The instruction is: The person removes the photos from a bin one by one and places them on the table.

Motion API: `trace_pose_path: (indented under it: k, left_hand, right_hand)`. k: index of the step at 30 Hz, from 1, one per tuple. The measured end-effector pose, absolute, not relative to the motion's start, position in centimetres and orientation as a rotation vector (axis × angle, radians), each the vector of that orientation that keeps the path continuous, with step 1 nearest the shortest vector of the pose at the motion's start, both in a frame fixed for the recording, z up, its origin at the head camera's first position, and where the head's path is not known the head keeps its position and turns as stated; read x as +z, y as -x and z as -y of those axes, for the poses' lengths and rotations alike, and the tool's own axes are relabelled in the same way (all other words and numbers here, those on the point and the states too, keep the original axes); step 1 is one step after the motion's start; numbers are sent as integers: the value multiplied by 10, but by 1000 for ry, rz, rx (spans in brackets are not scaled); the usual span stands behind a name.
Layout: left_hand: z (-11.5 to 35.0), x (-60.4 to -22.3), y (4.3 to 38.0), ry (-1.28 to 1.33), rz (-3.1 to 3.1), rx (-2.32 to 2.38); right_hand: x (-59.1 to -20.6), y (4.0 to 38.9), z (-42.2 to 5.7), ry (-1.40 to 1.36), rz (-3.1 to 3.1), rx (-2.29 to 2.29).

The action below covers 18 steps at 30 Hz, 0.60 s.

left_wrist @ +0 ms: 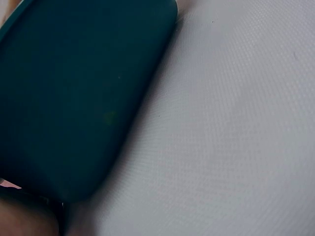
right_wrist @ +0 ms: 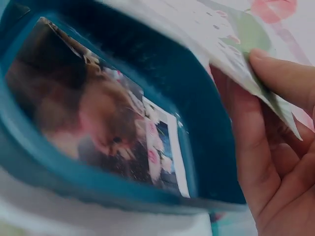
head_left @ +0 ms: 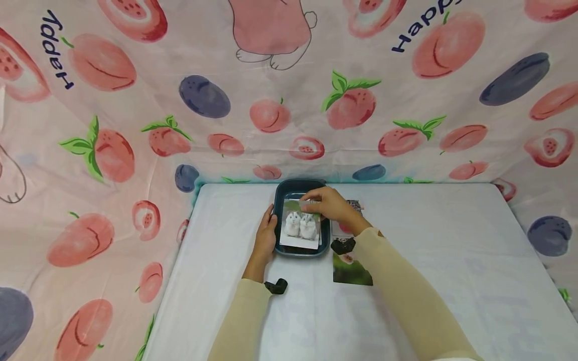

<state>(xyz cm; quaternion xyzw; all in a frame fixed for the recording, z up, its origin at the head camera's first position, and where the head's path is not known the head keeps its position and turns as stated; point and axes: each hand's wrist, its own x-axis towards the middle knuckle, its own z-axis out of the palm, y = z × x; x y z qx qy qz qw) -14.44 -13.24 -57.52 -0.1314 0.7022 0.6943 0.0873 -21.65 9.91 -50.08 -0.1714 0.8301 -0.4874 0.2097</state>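
Note:
A dark teal rectangular tray [head_left: 301,253] stands near the far edge of the white table. My left hand [head_left: 265,239] grips its left side, thumb at the rim. The tray's outer wall [left_wrist: 83,98] fills much of the left wrist view. My right hand [head_left: 328,203] pinches a photo card [head_left: 300,226] of two white furry animals by its upper edge, over the tray. In the right wrist view, thumb and fingers hold the card [right_wrist: 231,44] between them. Photo cards [right_wrist: 113,113] lie inside the tray, one dark and one with pink flowers showing.
Right of the tray, more photo cards [head_left: 353,273] lie in a column on the white table [head_left: 451,260], partly hidden under my right forearm. A fruit-patterned cloth [head_left: 271,85] hangs behind and beside the table. Black wrist mounts [head_left: 276,286] sit on both wrists.

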Motion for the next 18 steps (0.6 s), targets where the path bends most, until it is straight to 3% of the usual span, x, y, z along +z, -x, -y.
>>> trace_pose_path:
  k: [18]
  left_hand:
    - [130,-572,145,380,-2053,2113]
  right_hand:
    - [-485,192,-199,337,-2387,-1372]
